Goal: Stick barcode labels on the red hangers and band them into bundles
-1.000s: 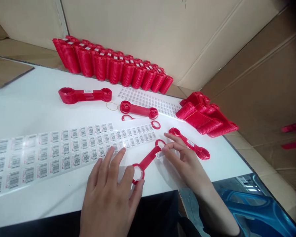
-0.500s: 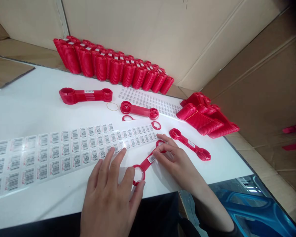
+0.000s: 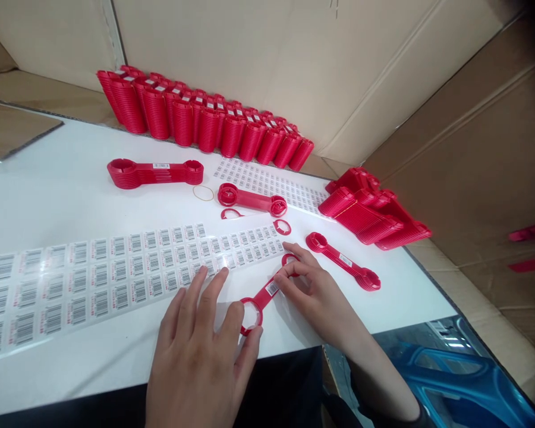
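A flat red plastic part with a ring at each end (image 3: pixel 263 299) lies slantwise on the table in front of me, a small barcode label (image 3: pixel 273 288) on its bar. My left hand (image 3: pixel 200 345) has its thumb and forefinger on the near ring, while its other fingers spread toward the label sheet. With thumb and forefinger bent together, my right hand (image 3: pixel 310 285) holds the part by the label and far ring; the fingertips hide some of it. Left of both hands stretches a sheet of barcode labels (image 3: pixel 120 270), with gaps in its top row.
Banded stacks of red parts (image 3: pixel 207 122) line the cardboard wall, and more stacks (image 3: pixel 370 208) stand right. Smaller piles lie left (image 3: pixel 156 172), centre (image 3: pixel 252 199) and right (image 3: pixel 344 260). Also here are a rubber band (image 3: pixel 203 192), a loose red ring (image 3: pixel 282 227) and another label sheet (image 3: pixel 271 181).
Almost nothing differs. The right thumb has shifted very slightly at the label; both hands stay on the red part.
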A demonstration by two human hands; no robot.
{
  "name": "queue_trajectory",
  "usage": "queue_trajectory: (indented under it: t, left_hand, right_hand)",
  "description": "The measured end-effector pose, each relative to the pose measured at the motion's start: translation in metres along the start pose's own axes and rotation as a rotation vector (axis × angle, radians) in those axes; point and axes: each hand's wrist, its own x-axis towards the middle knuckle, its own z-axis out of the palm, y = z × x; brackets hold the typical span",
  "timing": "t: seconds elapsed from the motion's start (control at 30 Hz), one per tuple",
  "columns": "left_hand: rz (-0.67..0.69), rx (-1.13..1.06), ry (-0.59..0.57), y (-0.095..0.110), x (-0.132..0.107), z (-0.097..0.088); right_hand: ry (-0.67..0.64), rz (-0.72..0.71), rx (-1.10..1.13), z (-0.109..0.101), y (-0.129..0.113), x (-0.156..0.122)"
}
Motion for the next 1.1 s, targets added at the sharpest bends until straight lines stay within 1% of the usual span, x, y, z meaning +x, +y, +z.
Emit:
queue_trajectory:
  t: [0.23, 0.4, 0.5, 0.6, 0.77, 0.87, 0.97, 1.0, 1.1]
  left_hand:
    - [0.000, 0.003, -0.004, -0.001, -0.002, -0.001]
    - [0.010, 0.001, -0.006, -0.001, -0.002, -0.001]
    - [0.012, -0.008, -0.018, -0.001, -0.001, -0.002]
    - [0.005, -0.016, -0.026, -0.002, 0.000, -0.002]
    - [0.018, -0.023, -0.009, -0.003, 0.000, -0.001]
    - [0.016, -0.021, -0.001, -0.003, 0.000, -0.001]
    - [0.026, -0.021, 0.007, -0.002, 0.000, -0.002]
    - [0.021, -0.028, 0.006, -0.001, 0.000, -0.003]
    - [-0.025, -0.062, 0.015, 0.002, 0.000, -0.005]
  right_hand:
    - [0.019, -0.026, -0.049, 0.004, 0.001, -0.002]
    - [0.068, -0.071, -0.112, 0.007, 0.005, -0.003]
    - [0.128, -0.050, -0.130, 0.006, 0.010, -0.001]
    - [0.152, -0.044, -0.141, 0.006, 0.014, 0.001]
    - [0.179, -0.118, -0.211, 0.012, 0.015, 0.003]
    - [0.240, -0.143, -0.260, 0.013, 0.017, 0.008]
    - [0.313, -0.186, -0.221, 0.010, 0.019, 0.011]
    - [0.295, -0.226, -0.205, 0.008, 0.019, 0.010]
    - [0.144, -0.351, -0.199, 0.004, 0.018, 0.004]
